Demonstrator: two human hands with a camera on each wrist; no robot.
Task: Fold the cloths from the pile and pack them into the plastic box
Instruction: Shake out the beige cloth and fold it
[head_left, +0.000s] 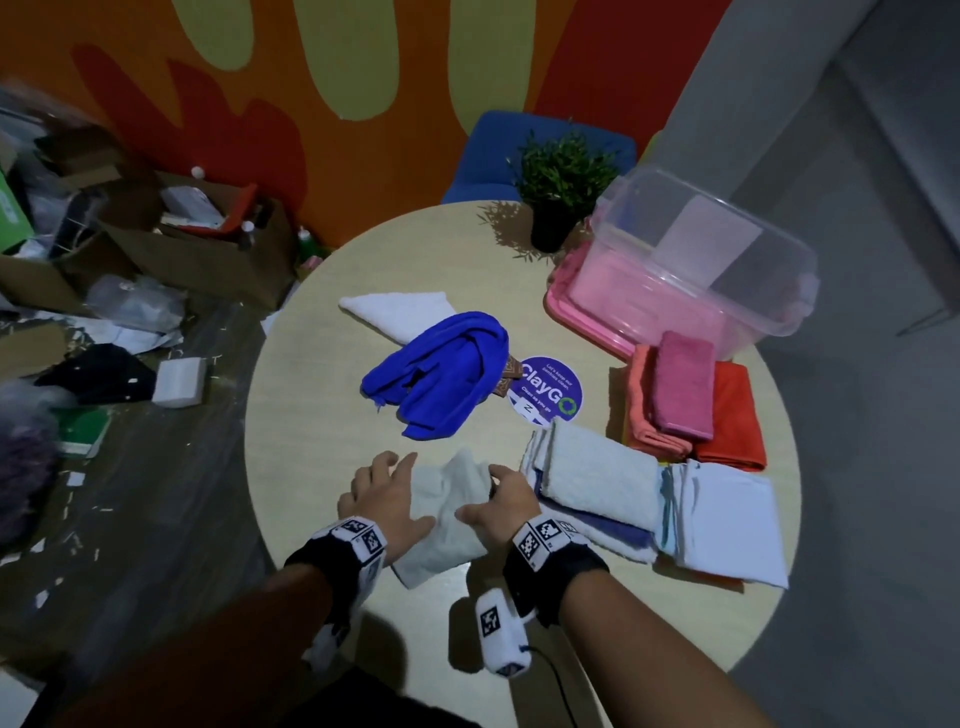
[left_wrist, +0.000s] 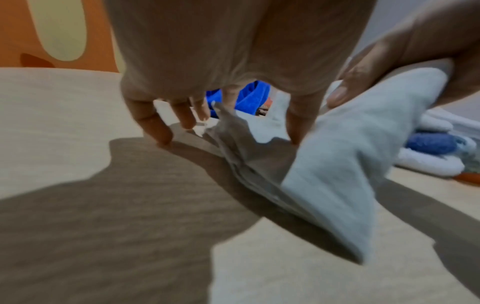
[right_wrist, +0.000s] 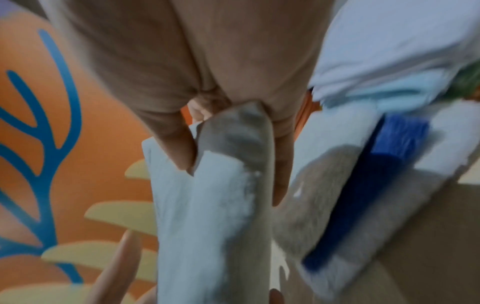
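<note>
A pale grey-white cloth (head_left: 447, 514) lies part-folded on the round table (head_left: 311, 415) near its front edge, between my hands. My left hand (head_left: 387, 491) has its fingers spread, with the tips pressing down on the cloth's left edge (left_wrist: 233, 131) and on the table. The right hand (head_left: 496, 499) pinches the cloth's right fold (right_wrist: 207, 226) between thumb and fingers and holds it raised off the table (left_wrist: 337, 164). The clear plastic box (head_left: 691, 260) with a pink lid stands at the back right. A crumpled blue cloth (head_left: 441, 374) and a white cloth (head_left: 400, 312) form the pile at the table's middle.
Folded stacks lie on the right: white over blue (head_left: 597, 483), white and light blue (head_left: 722, 519), orange with a pink one on top (head_left: 691, 405). A potted plant (head_left: 561, 182) stands at the back and a round purple sticker (head_left: 545, 387) is on the tabletop. Boxes and litter cover the floor at the left.
</note>
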